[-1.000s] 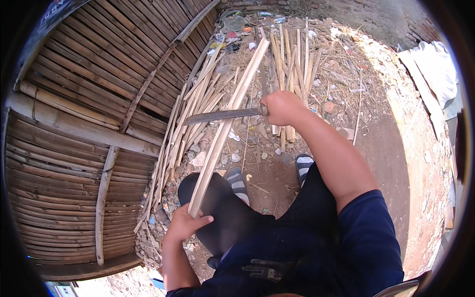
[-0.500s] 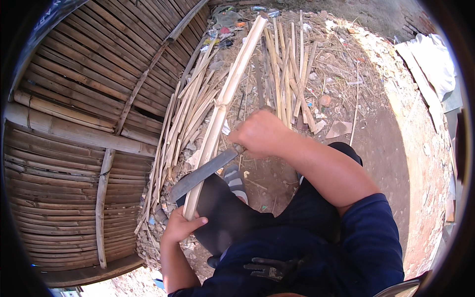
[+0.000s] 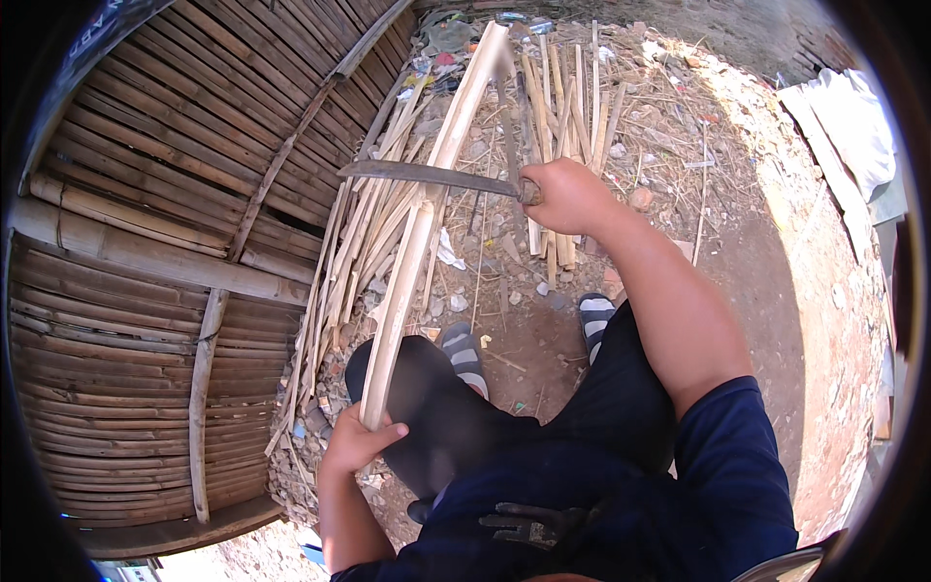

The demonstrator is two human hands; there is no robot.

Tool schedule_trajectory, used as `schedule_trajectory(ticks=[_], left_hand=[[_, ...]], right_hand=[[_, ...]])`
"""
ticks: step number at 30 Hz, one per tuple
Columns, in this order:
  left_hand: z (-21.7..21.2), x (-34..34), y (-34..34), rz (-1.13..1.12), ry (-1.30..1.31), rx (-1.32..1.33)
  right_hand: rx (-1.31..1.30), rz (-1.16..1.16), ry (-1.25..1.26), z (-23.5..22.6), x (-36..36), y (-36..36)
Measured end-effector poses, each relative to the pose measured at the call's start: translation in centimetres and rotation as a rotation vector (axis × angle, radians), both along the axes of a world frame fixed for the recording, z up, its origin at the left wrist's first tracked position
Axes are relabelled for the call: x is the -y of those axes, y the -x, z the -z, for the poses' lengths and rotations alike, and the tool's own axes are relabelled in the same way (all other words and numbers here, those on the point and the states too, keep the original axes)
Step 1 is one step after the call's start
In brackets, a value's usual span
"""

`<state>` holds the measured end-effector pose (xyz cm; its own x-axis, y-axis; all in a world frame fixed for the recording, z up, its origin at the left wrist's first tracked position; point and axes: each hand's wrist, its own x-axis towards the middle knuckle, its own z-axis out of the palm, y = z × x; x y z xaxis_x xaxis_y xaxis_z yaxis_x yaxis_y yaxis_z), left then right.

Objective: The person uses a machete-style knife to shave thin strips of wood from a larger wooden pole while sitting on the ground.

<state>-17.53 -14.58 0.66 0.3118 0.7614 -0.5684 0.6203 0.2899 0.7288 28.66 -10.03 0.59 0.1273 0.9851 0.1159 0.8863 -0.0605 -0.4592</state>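
Observation:
A long split bamboo strip (image 3: pixel 396 301), pale and hollow on its inner face, slants up and away from my lap. Its near end is gripped by my left hand (image 3: pixel 359 441), beside my left knee. Farther out, my right hand (image 3: pixel 570 197) is closed round the handle of a machete (image 3: pixel 436 176). The dark blade points left and lies across the strip just beyond its raised node (image 3: pixel 423 206). Whether the edge touches the bamboo or hovers over it, I cannot tell.
A bamboo-slat wall (image 3: pixel 145 165) rises close on the left. Split bamboo pieces (image 3: pixel 383 209) lie along its foot, with another bundle (image 3: pixel 572 107) ahead. Rubble and litter cover the ground between them. My sandalled feet (image 3: pixel 465 357) rest on bare soil. White cloth (image 3: pixel 853 136) hangs at the right.
My right hand has moved away from me and to the right, carrying the machete from the strip's near part to its node. My left hand keeps its hold in about the same place.

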Motion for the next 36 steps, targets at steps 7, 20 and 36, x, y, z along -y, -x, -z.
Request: schedule_trajectory(ticks=[7,20,36], left_hand=[[0.0,0.4,0.4,-0.031,0.01,0.018],[1.1,0.3,0.7,0.022,-0.057,-0.074],[1.0,0.8,0.7,0.033,-0.102,-0.096]], right_hand=[[0.14,-0.176,0.08,-2.5,0.6,2.5],[0.062,-0.205,-0.028,-0.8,0.5,1.5],[-0.051,-0.163,0.094,-1.0,-0.7,-0.6]])
